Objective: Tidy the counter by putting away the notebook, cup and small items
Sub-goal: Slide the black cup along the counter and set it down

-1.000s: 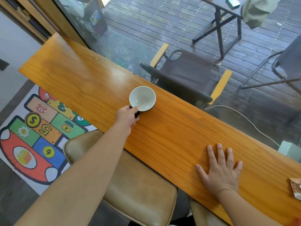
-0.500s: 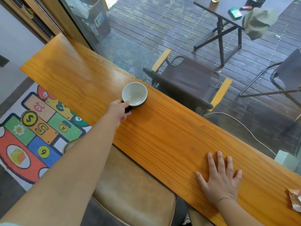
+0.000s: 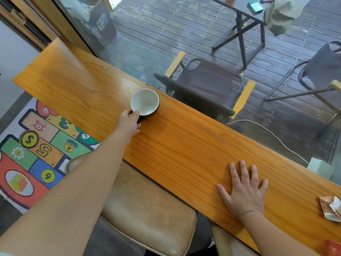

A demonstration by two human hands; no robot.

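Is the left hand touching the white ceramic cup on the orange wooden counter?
Touching. In the head view, the left hand has its thumb pressed against the near rim of the white ceramic cup, with no gap visible.

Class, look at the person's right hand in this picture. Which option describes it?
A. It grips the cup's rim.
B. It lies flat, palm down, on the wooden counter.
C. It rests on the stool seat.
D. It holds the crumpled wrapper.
B: the right hand lies spread, palm down, on the wooden counter, holding nothing, while the left hand is at the cup.
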